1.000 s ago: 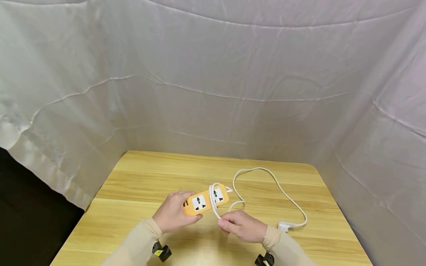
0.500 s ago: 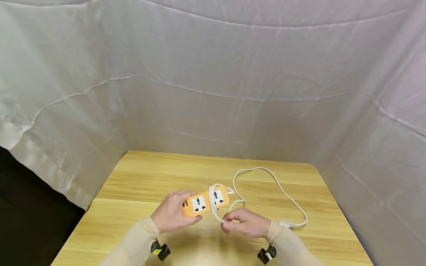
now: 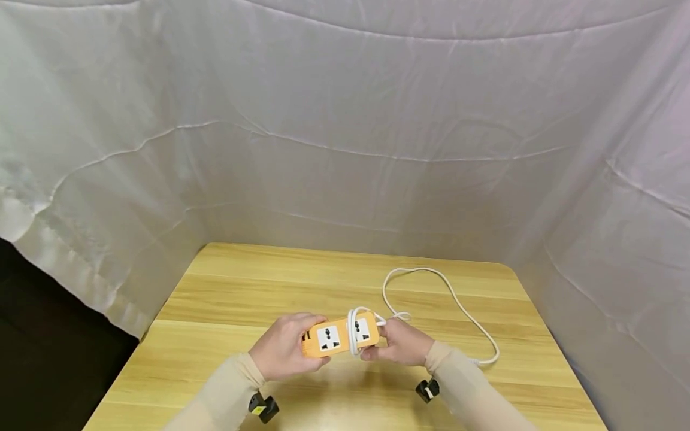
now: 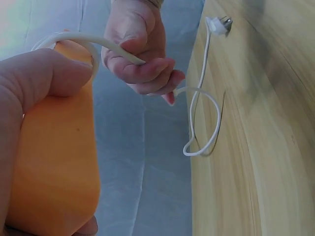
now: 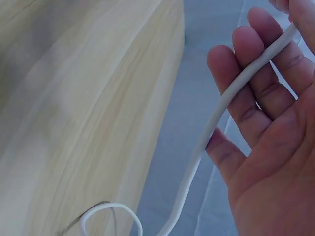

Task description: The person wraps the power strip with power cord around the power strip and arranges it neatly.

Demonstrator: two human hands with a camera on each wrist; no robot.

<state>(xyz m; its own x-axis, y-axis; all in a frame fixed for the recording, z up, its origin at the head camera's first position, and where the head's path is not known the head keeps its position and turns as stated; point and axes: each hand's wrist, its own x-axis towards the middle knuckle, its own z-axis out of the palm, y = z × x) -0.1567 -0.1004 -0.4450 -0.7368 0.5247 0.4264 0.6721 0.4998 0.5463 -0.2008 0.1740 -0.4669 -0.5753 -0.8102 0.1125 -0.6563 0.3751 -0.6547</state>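
My left hand (image 3: pixel 283 347) grips the left end of an orange power strip (image 3: pixel 344 336), held above the table with its white sockets facing up. A white cord (image 3: pixel 351 332) is wrapped round the strip near its right end. At that end is my right hand (image 3: pixel 404 342), thumb toward the strip's lower edge. In the left wrist view the right hand (image 4: pixel 140 54) pinches the cord between thumb and fingers. The right wrist view shows the cord (image 5: pixel 216 113) crossing the inner side of the loosely bent fingers.
The loose length of cord (image 3: pixel 458 299) curves over the wooden table (image 3: pixel 259 275) to the right, ending in a white plug (image 4: pixel 220 25). Pale grey curtains (image 3: pixel 345 185) enclose the table's back and sides. Dark cloth (image 3: pixel 48 353) shows at the left.
My right hand has moved up and in to the strip's right end, drawing the cord closer round it. The strip has shifted slightly right and turned nearer to level.
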